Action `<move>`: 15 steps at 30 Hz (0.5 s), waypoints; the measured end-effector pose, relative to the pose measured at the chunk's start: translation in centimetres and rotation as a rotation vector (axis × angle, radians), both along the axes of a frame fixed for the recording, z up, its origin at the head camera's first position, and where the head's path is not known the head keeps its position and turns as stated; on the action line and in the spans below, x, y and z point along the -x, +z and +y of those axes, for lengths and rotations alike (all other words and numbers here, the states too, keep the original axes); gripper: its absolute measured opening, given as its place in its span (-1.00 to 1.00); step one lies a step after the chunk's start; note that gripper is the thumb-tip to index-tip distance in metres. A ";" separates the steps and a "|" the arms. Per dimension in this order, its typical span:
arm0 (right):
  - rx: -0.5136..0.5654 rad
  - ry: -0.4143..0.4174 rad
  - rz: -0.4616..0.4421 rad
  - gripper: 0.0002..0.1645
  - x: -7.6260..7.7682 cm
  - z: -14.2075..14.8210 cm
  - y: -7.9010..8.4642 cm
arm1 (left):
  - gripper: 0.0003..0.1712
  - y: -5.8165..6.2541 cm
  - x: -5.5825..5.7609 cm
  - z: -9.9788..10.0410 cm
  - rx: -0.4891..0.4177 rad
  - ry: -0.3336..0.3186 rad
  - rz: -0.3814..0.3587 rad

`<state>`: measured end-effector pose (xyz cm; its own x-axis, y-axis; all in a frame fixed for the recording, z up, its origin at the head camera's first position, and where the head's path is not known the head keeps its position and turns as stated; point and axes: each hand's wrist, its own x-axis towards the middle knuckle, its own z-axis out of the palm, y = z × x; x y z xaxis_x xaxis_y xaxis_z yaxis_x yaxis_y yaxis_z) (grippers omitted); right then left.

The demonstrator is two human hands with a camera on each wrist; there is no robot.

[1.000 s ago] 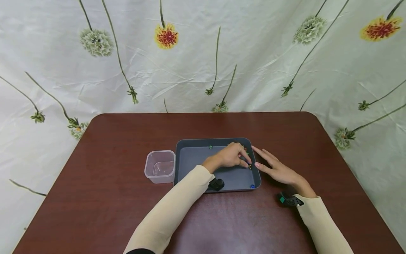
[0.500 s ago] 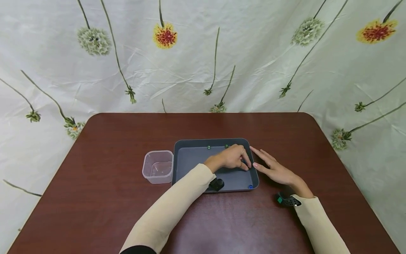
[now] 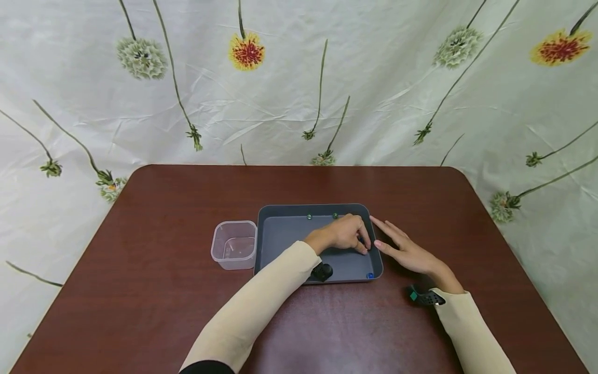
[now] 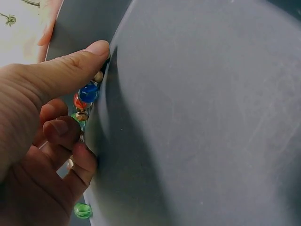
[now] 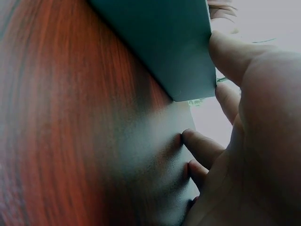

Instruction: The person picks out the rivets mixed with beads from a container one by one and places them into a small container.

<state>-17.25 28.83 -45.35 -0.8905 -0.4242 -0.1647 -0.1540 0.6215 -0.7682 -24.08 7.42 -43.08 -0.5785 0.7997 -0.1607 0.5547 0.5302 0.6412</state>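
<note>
Inside the grey tray (image 3: 285, 239), my left hand (image 3: 345, 232) reaches to the right wall, fingers curled and thumb extended. In the left wrist view, blue (image 4: 88, 92), red (image 4: 79, 101) and amber glass marbles line the wall between the thumb and the curled fingers of that hand (image 4: 51, 108), which gathers them. One green marble (image 4: 83, 210) lies beyond the little finger. Outside the tray, my right hand (image 3: 408, 252) has its fingers straight, thumb (image 5: 230, 52) and index tip touching the tray's right wall (image 5: 169, 47).
Two green marbles rest by the back wall, one left (image 3: 309, 216) and one right (image 3: 335, 215). A blue marble (image 3: 370, 275) sits in the front right corner. Against the tray's left side stands a clear plastic container (image 3: 233, 244) on the brown table (image 3: 154, 259).
My left hand has slid slightly toward the front along the right wall. A green marble at the back now shows, and the amber one at the fingertips is hidden in the head view.
</note>
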 end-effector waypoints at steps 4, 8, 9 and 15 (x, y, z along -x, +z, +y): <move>0.006 0.006 0.008 -0.25 0.0 0.0 0.0 | -0.90 0.0 0.0 0.1 0.011 -0.009 0.001; 0.014 0.006 0.009 -0.25 0.0 -0.1 -0.1 | -0.90 0.1 -0.1 0.2 0.015 -0.012 0.006; 0.014 0.006 0.008 -0.24 0.0 -0.1 -0.1 | -0.90 0.1 -0.1 0.2 0.016 -0.013 0.009; 0.019 0.003 -0.002 -0.24 0.0 -0.1 0.0 | -0.92 0.0 -0.1 0.3 0.021 -0.011 0.022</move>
